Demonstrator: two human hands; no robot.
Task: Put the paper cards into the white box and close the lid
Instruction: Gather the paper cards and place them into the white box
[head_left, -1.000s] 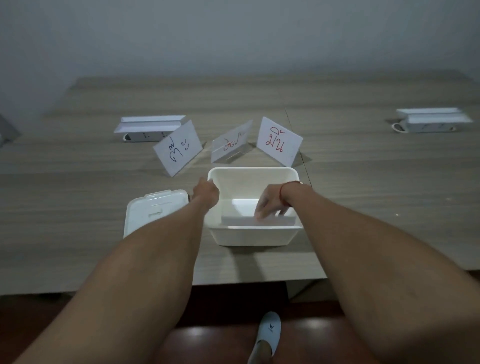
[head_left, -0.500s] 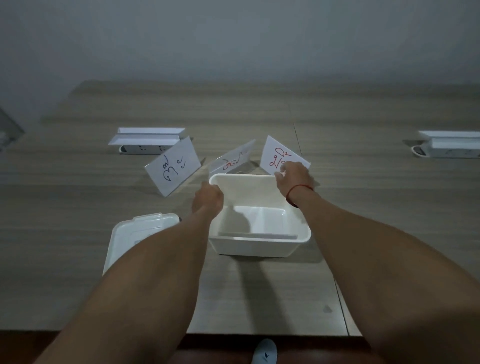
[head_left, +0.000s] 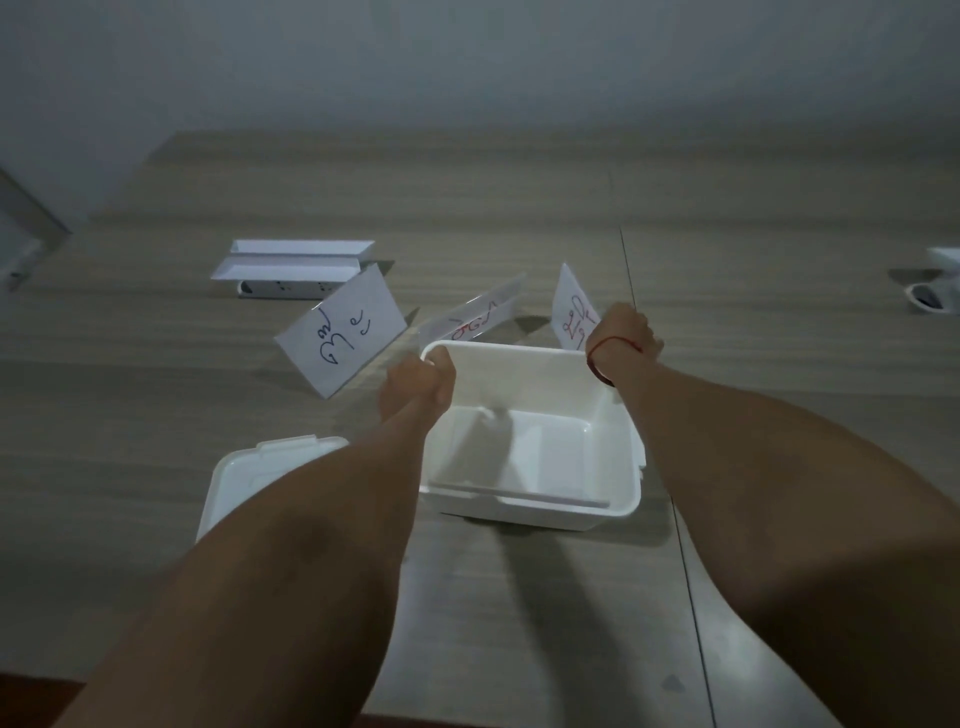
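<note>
Since half a second ago, our right hand (head_left: 623, 338) has tipped the red-lettered white paper card (head_left: 571, 312) up from its lean; it now stands nearly on edge just beyond the far right corner of the box. Our fingers are closed on that card's right edge, and a thin red string (head_left: 605, 349) circles the wrist. Our left hand (head_left: 418, 382) is curled shut over the far left corner of the open white rectangular plastic box (head_left: 618, 499), holding its rim.

Inside the box, one flat white card (head_left: 550, 499) lies along the near wall. The box sits near the middle of the wood-grain table (head_left: 156, 415), a little toward the near edge. Its white snap-on plastic lid (head_left: 234, 478) lies flat on the table just left of the box, partly under our left forearm.

Just behind the box's far rim, a second red-lettered card (head_left: 478, 317) leans low. Left of it, a white card with blue writing (head_left: 343, 332) stands tilted. Farther toward the far left corner, a white power strip (head_left: 280, 287) lies under folded white paper (head_left: 291, 260). At the right edge, a white object (head_left: 940, 288) is cut off.
</note>
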